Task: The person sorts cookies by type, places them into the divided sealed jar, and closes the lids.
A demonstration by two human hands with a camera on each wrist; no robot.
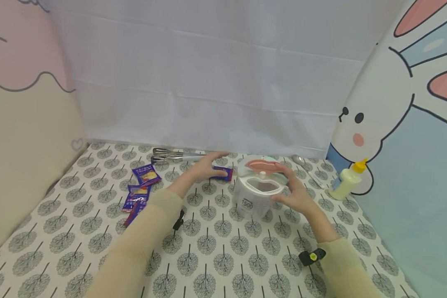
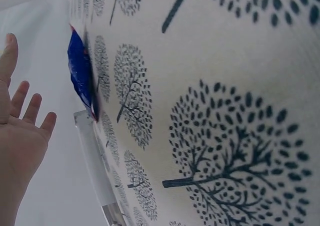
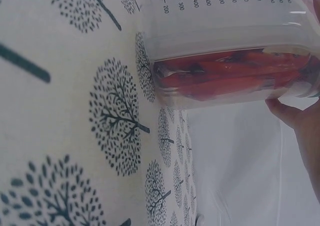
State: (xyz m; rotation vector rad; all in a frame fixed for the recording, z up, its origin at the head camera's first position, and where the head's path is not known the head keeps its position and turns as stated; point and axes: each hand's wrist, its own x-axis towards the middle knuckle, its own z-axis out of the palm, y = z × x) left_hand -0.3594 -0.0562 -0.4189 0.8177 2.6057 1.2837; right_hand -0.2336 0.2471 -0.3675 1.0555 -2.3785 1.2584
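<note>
The left arm [image 1: 134, 244] reaches forward and inward, its pale yellow sleeve [image 1: 150, 217] ending just short of the bare wrist [image 1: 179, 185]. The left hand [image 1: 204, 167] has its fingers extended and slightly spread, thumb held apart. The right arm [image 1: 342, 263], sleeved alike, slants forward and leftward; the right hand [image 1: 296, 193] curls in a grip, thumb opposite the bent fingers.

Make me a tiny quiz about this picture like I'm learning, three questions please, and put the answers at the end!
1. Which number is printed large on the clear container? A) 500 B) 1500 C) 2500
2. True or false: in the head view, the yellow-capped bottle is right of the container.
3. Fill in: the ____ hand touches the container.

Key: 1. B. 2. True. 3. Right; the right hand grips it near the top.
</note>
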